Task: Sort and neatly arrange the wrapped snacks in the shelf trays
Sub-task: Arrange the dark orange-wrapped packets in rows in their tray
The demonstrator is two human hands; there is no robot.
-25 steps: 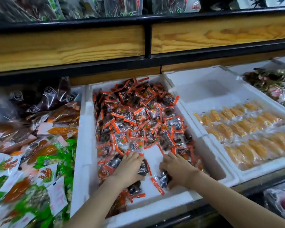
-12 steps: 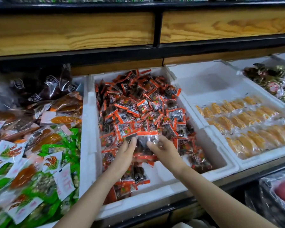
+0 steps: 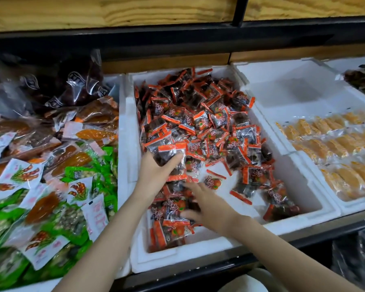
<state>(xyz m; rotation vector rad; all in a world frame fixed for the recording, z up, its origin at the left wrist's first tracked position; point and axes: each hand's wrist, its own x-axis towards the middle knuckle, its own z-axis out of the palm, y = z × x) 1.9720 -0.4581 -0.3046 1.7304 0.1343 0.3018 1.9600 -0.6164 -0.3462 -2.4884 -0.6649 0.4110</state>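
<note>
A white foam tray (image 3: 128, 131) in the middle holds a heap of small clear snack packets with orange-red ends (image 3: 200, 114). My left hand (image 3: 156, 173) grips a small bundle of these packets (image 3: 170, 153) near the tray's left wall, lifted slightly above the pile. My right hand (image 3: 207, 205) is lower, at the near end of the tray, with fingers spread over several packets (image 3: 173, 209) lying there. It is blurred, so whether it grips any packet cannot be told.
The left tray is piled with green, white and orange snack bags (image 3: 51, 186). A white tray to the right (image 3: 282, 98) holds rows of yellow wrapped snacks (image 3: 333, 148). A wooden shelf front (image 3: 114, 11) hangs above. Dark bags (image 3: 354, 260) sit below right.
Both hands were together holding a packet up over the pile. Now my right hand has dropped back to the near packets, while my left hand keeps the bundle. The camera has moved closer.
</note>
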